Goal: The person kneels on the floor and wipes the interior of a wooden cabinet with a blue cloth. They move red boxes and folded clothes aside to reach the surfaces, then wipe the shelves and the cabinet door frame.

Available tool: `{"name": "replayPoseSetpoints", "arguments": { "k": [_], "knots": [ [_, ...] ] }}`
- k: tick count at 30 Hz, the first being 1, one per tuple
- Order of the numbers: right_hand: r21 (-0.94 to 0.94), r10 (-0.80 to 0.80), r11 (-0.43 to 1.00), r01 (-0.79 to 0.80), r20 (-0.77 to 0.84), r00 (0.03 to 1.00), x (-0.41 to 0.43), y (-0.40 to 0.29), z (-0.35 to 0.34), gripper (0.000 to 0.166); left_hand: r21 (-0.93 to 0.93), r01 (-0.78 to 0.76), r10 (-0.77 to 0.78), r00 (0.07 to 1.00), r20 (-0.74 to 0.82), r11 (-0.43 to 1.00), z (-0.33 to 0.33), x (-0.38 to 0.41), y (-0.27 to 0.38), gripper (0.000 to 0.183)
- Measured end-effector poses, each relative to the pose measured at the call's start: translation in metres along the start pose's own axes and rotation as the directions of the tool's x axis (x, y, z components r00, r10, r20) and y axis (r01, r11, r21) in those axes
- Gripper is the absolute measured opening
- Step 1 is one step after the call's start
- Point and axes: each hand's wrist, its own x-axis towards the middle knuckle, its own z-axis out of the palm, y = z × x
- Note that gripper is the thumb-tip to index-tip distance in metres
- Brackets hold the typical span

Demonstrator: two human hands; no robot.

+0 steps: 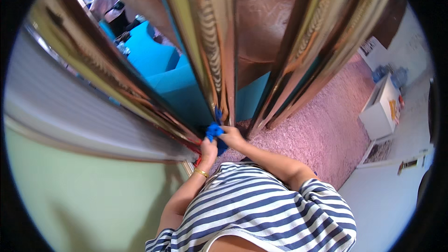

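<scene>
My left hand [209, 150] and my right hand [233, 137] are close together in front of me, both gripping a bunched blue cloth [213, 131]. A darker blue part hangs below, between my hands. The cloth is at the lower end of a glossy, bronze-coloured upright strip [210, 42]. Another blue piece shows just above it against the strip; I cannot tell whether it is cloth or a reflection. My left wrist carries a gold-coloured bracelet [201, 172]. Beside my left hand runs a red edge [198, 161]. My fingertips are partly hidden by the cloth.
More shiny uprights [294, 56] fan out ahead. Behind them stands blue furniture [150, 52]; a person [106, 3] is further back. Pink carpet [315, 129] spreads rightward to a white box [379, 112], clear bottles [399, 76] and a door handle [413, 163]. A pale green wall [87, 196] is at left.
</scene>
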Motion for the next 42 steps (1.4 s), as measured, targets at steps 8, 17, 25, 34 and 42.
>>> {"name": "replayPoseSetpoints", "arguments": {
  "k": [8,17,25,34,42],
  "knots": [
    [0.211,-0.136,0.929,0.304,-0.570,0.810,-0.083,-0.066,-0.174,0.038,-0.212,-0.458,0.504,0.760,0.409,0.863,0.034,-0.020,0.186,0.025],
    [-0.628,-0.775,0.623,0.466,-0.576,0.261,-0.034,-0.234,-0.286,0.056,-0.535,-0.685,0.793,0.607,-0.045,0.494,0.043,0.027,0.403,0.065],
    [-0.646,-0.918,0.328,0.690,-0.389,0.072,0.046,-0.252,-0.302,0.087,-0.480,-0.818,0.741,0.529,-0.414,0.316,0.103,0.047,0.460,0.081],
    [-0.437,-0.908,0.385,0.813,-0.338,0.248,0.052,-0.190,-0.306,0.097,-0.338,-0.811,0.663,0.584,-0.468,0.477,0.134,0.032,0.404,0.096],
    [-0.277,-0.855,0.508,0.816,-0.277,0.439,0.051,-0.122,-0.296,0.095,-0.279,-0.751,0.576,0.645,-0.502,0.599,0.167,0.023,0.342,0.110]
  ]
}}
